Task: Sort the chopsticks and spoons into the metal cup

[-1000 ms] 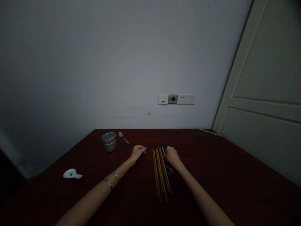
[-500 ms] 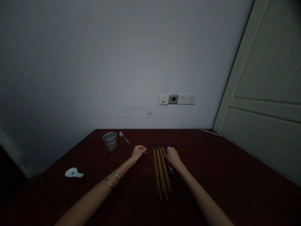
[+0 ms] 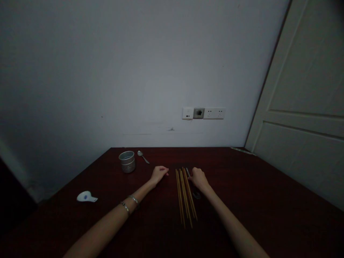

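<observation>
My right hand (image 3: pixel 199 178) is closed in a pinch on the handle of a metal spoon (image 3: pixel 197 195), whose dark bowl points towards me. Just left of it several wooden chopsticks (image 3: pixel 185 199) lie side by side on the dark red table (image 3: pixel 150 229), their ends uneven. My left hand (image 3: pixel 159 174) rests on the table left of the chopsticks, apart from them. Its fingers are curled in, and nothing shows in them. Two bracelets (image 3: pixel 129 203) circle that forearm.
At the back left stands a metal cup (image 3: pixel 127 163) with a second metal spoon (image 3: pixel 143 157) beside it. A short white spoon (image 3: pixel 86 196) with a blue mark lies on the left. Behind the table is a wall with sockets (image 3: pixel 214 113); a pale door (image 3: pixel 301 107) is on the right.
The spoon in my right hand looks turned, its bowl darker and showing a different side. The whole view has shifted slightly. My left hand stays in place.
</observation>
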{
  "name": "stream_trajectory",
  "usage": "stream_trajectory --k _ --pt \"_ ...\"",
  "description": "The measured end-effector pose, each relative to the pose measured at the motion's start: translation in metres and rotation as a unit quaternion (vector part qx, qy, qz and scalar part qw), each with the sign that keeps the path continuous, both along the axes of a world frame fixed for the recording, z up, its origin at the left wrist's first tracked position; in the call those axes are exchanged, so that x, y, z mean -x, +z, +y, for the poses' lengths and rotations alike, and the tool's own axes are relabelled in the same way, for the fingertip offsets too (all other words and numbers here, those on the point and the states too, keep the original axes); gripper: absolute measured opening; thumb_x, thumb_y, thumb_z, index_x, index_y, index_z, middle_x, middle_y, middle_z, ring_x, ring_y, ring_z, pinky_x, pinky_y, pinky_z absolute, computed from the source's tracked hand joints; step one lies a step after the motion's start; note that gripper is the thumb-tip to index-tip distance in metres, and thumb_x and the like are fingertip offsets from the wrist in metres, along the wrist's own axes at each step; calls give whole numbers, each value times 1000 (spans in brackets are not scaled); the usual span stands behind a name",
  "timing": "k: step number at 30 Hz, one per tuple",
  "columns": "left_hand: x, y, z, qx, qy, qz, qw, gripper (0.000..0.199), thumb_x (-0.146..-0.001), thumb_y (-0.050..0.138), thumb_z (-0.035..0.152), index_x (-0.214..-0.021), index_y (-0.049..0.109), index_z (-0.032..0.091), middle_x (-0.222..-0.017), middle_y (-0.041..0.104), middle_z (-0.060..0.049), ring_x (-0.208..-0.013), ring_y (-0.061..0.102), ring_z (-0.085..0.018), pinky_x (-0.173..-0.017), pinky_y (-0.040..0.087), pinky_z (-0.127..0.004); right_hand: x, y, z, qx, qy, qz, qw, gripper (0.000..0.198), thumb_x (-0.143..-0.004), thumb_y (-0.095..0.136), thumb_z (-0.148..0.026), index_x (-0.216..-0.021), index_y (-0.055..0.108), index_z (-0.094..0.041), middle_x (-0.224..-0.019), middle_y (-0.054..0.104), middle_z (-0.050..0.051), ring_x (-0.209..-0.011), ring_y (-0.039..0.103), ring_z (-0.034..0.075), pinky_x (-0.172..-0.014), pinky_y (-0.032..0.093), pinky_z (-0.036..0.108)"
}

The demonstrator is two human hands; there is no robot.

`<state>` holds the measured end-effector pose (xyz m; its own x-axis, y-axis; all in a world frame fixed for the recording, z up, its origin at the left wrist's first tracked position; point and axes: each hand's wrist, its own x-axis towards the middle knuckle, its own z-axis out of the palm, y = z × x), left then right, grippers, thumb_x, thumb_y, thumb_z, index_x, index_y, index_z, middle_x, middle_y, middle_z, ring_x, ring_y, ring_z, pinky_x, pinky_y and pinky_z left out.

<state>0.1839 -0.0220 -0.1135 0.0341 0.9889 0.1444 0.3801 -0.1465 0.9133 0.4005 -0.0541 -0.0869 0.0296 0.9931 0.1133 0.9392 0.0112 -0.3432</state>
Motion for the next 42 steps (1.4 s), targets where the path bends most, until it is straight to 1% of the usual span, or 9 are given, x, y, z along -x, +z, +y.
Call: stream_trajectory --k 7,13,17,20,24,30,33,38,42 --pt "8 6 6 26 7 22 999 25 -74 51 31 -70 63 10 -63 65 -6 -58 56 -11 -55 40 -19 -18 -7 10 3 32 59 998 14 -71 60 -26 -67 63 -13 -69 67 10 -68 64 19 -54 40 20" --pt "44 47 30 84 45 80 992 26 -80 44 27 -79 62 9 -68 66 -7 -52 56 -8 -49 43 -17 -50 -20 25 18 59 156 986 27 -74 53 -33 -60 64 -13 -50 61 5 -46 58 14 -41 37 18" --pt "66 76 54 111 68 158 979 17 -74 49 19 -69 61 8 -58 63 -6 -47 56 -9 -49 45 -20 -66 -36 29 7 80 260 962 35 -73 49 -41 -70 67 -12 -51 59 3 -43 54 12 -38 38 18" --pt "77 86 71 125 92 236 959 13 -67 53 14 -57 59 8 -51 60 -6 -47 57 -13 -50 46 -22 -71 -44 28 -31 89 299 950 41 -71 49 -47 -79 69 -12 -53 58 1 -41 51 11 -38 38 19" --pt "88 85 91 143 119 323 928 13 -61 55 10 -48 57 9 -46 58 -9 -53 60 -20 -54 47 -27 -71 -44 24 -36 86 333 938 44 -68 50 -52 -76 70 -13 -49 55 1 -41 49 11 -38 38 20" --pt "98 71 108 173 147 393 891 10 -59 55 8 -50 61 9 -51 61 -14 -64 63 -27 -60 47 -31 -67 -37 22 -8 61 370 927 45 -66 51 -56 -66 67 -14 -48 53 1 -40 47 11 -37 38 21" --pt "101 63 114 173 162 416 878 7 -59 58 9 -60 65 9 -65 65 -19 -76 63 -30 -65 47 -32 -67 -38 23 3 53 372 927 47 -66 50 -58 -65 66 -13 -49 53 1 -41 48 11 -37 39 21" --pt "107 52 122 160 193 445 860 23 -62 59 13 -84 67 11 -101 62 -23 -102 54 -33 -77 44 -36 -67 -40 26 11 45 371 927 47 -66 49 -57 -67 66 -13 -50 53 1 -41 48 11 -37 39 21" --pt "108 46 125 168 205 446 855 25 -64 61 18 -88 67 12 -103 60 -23 -104 53 -34 -78 43 -37 -68 -40 26 20 46 371 927 48 -67 49 -58 -66 65 -13 -51 52 1 -43 49 12 -38 40 21"
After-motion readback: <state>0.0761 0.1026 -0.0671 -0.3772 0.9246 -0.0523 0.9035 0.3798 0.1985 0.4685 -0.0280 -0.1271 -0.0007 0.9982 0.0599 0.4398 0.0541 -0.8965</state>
